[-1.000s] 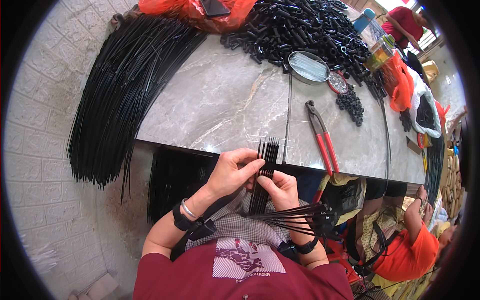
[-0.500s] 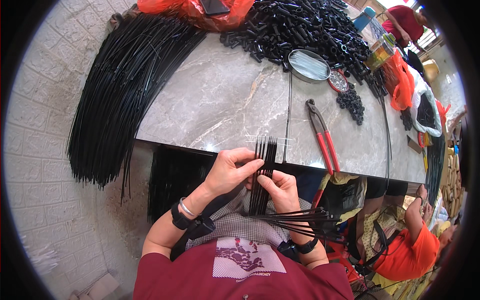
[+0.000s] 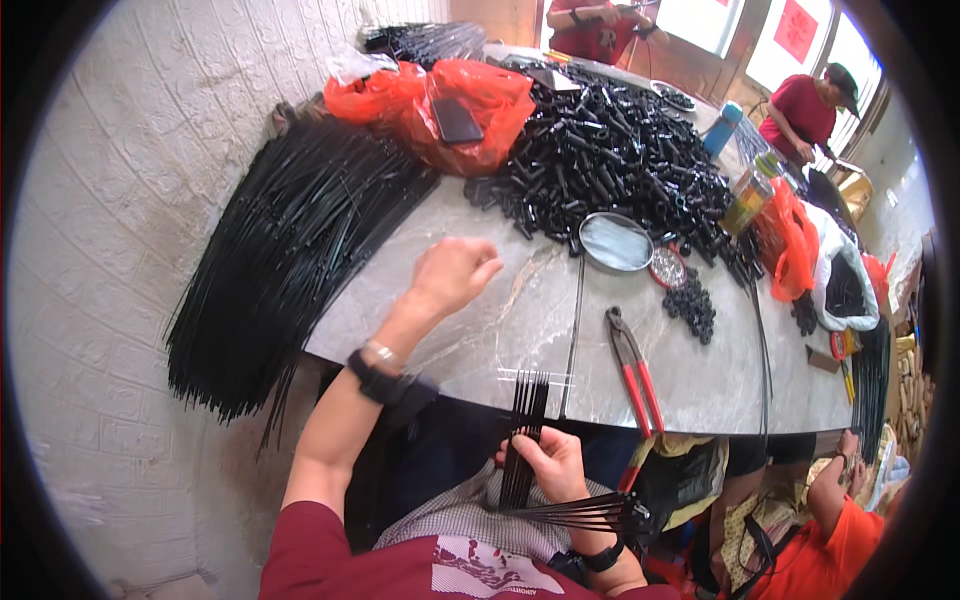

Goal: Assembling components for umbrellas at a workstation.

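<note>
My right hand (image 3: pixel 552 462) is closed around a flat bundle of thin black rods (image 3: pixel 520 478), held upright in front of my lap. Thin whitish pins (image 3: pixel 548 379) run crosswise near the rods' top ends. From the bundle's lower end, more black rods (image 3: pixel 585 513) fan out to the right, past my right wrist. My left hand (image 3: pixel 456 273) is away from the bundle, raised over the tabletop (image 3: pixel 440 340) near the heap of short black tubular pieces (image 3: pixel 610 150). Its fingers are loosely bent with the thumb apart, and nothing shows in them.
Red-handled pincers (image 3: pixel 636 375) lie right of centre. Beyond them are an oval tin of clear thin sticks (image 3: pixel 616 243), a small red-rimmed dish (image 3: pixel 667 267) and small black parts (image 3: pixel 690 312). Long black rods (image 3: pixel 280 260) overhang the left edge. A phone (image 3: pixel 457 120) rests on a red bag (image 3: pixel 500 95). Other people work nearby.
My left hand has let go of the rods and moved up and left over the table. My right hand still holds the bundle. The view has tilted up, showing more of the far side.
</note>
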The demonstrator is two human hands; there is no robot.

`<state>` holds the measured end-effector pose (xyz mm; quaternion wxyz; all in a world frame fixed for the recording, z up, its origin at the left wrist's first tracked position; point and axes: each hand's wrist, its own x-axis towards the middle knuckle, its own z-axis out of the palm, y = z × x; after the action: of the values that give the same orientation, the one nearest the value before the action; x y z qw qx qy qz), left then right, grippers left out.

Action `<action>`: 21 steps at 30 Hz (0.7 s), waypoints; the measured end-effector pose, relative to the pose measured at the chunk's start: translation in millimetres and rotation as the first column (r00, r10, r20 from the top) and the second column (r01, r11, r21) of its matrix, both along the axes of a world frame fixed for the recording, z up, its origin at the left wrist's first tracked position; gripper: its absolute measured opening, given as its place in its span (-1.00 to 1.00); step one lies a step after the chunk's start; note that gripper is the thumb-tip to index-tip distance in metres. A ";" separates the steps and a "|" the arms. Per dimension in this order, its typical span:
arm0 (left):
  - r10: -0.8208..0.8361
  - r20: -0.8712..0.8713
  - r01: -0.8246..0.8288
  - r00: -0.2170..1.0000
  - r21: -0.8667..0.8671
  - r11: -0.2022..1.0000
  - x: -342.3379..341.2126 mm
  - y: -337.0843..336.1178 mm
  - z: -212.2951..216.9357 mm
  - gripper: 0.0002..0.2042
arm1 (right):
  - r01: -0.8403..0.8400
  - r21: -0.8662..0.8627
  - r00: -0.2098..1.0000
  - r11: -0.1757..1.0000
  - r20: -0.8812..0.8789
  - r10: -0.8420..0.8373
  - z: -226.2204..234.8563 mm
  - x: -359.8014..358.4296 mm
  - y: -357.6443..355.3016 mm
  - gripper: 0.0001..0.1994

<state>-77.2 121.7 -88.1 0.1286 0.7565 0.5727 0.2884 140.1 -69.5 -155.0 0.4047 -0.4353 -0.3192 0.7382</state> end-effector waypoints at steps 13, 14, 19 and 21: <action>0.100 -0.213 -0.061 0.972 0.183 0.981 49.0 90.2 -54.7 -0.75 | 0.009 0.060 0.997 0.998 -0.071 -0.005 -0.6 10.3 3.5 -0.87; 0.072 -0.227 -0.028 0.971 0.194 0.981 47.1 90.7 -56.5 -0.78 | 0.001 0.051 0.998 0.999 -0.059 0.002 0.6 10.2 3.0 -0.87; 0.061 -0.272 -0.018 0.960 0.158 0.987 45.1 85.1 -61.0 -0.83 | -0.030 0.042 0.999 0.999 -0.016 0.031 3.0 8.4 -2.8 -0.87; 0.022 -0.316 0.023 0.948 0.138 0.990 42.1 79.2 -60.0 -0.78 | -0.035 0.051 0.999 0.998 -0.012 0.035 6.0 7.4 -4.3 -0.87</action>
<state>-35.1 200.9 -148.1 -0.0183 0.8003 0.5640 0.2026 147.5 -73.8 -148.9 0.4046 -0.4146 -0.3429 0.7395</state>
